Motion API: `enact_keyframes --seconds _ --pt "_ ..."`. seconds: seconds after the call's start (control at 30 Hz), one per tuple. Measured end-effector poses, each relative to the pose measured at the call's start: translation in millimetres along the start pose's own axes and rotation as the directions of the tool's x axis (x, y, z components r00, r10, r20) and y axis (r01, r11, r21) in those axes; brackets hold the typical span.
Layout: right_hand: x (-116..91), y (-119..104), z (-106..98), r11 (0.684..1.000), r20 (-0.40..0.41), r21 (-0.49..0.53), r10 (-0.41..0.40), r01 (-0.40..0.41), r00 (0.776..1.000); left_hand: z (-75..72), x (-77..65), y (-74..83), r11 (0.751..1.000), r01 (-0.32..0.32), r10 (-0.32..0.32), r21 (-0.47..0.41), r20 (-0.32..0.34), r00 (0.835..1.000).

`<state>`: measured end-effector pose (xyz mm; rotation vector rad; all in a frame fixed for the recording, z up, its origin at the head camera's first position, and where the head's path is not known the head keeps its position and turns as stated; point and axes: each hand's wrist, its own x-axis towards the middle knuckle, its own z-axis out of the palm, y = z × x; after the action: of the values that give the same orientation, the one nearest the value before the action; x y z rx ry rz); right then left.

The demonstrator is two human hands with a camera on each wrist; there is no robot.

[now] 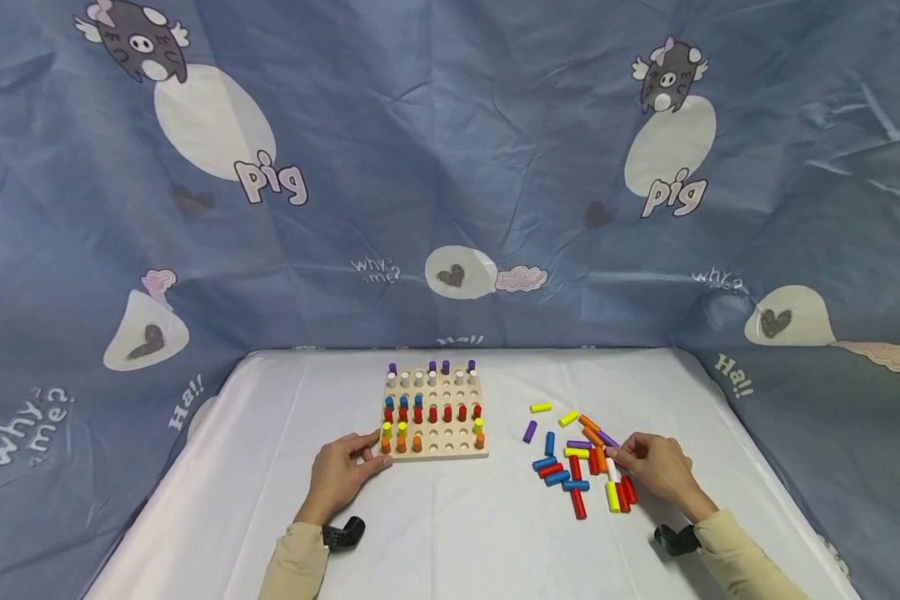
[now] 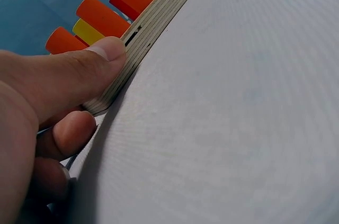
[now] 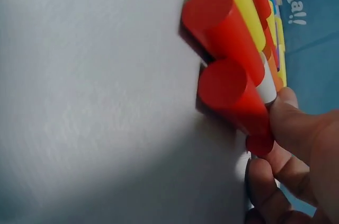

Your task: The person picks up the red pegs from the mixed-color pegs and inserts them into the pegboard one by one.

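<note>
A wooden pegboard [image 1: 438, 456] lies on the table with rows of coloured pegs standing in it. My left hand [image 1: 345, 472] grips its near left corner. In the left wrist view, the thumb [image 2: 108, 49] presses the layered front edge [image 2: 153, 28], below orange pegs [image 2: 100, 15]. My right hand [image 1: 656, 467] reaches into the loose pegs, fingertips by an orange peg [image 1: 602, 460] and a white peg [image 1: 612, 472]. In the right wrist view, its thumb [image 3: 291, 121] lies beside a red peg [image 3: 228, 83]; whether the fingers pinch a peg is hidden.
Loose pegs spread right of the board, among them blue [image 1: 557, 478], yellow [image 1: 541, 407] and purple [image 1: 530, 431] ones. A white cloth [image 1: 450, 542] covers the table. Behind it hangs a blue printed curtain [image 1: 420, 192]. Each wrist wears a black device [image 1: 343, 533].
</note>
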<state>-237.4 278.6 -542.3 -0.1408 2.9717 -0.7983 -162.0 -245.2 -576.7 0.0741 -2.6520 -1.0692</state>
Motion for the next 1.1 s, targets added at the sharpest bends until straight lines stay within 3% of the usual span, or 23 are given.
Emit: enact_keyframes --seconds 0.3,0.47,0.63,0.8,1.0,1.1 --pt "-4.5 0.5 -0.3 0.999 0.069 0.002 0.033 -0.033 0.997 0.1 1.5 1.4 1.000 0.026 -0.026 -0.008 0.033 0.999" --pt "-8.9 13.4 -1.1 0.992 0.103 0.127 0.014 -0.027 0.995 -0.9 3.0 2.3 0.999 0.033 -0.033 -0.005 0.057 0.998" --pt "-12.3 25.9 -6.6 0.959 0.142 0.280 0.011 -0.051 0.990 -3.8 6.1 2.4 0.999 0.048 -0.048 0.008 0.067 0.997" --pt "-17.2 35.6 -1.5 0.925 0.049 0.375 0.051 -0.066 0.997 -3.8 6.0 4.1 0.999 0.054 -0.055 0.003 0.070 0.996" --pt "-18.4 29.8 12.5 0.971 -0.106 0.234 -0.017 0.041 0.994 -2.3 2.9 2.5 0.999 0.043 -0.043 0.001 0.057 0.997" --pt "-13.2 24.6 13.4 0.978 -0.140 0.188 -0.064 0.090 0.988 -3.0 3.1 1.5 0.999 0.035 -0.034 -0.005 0.040 0.999"
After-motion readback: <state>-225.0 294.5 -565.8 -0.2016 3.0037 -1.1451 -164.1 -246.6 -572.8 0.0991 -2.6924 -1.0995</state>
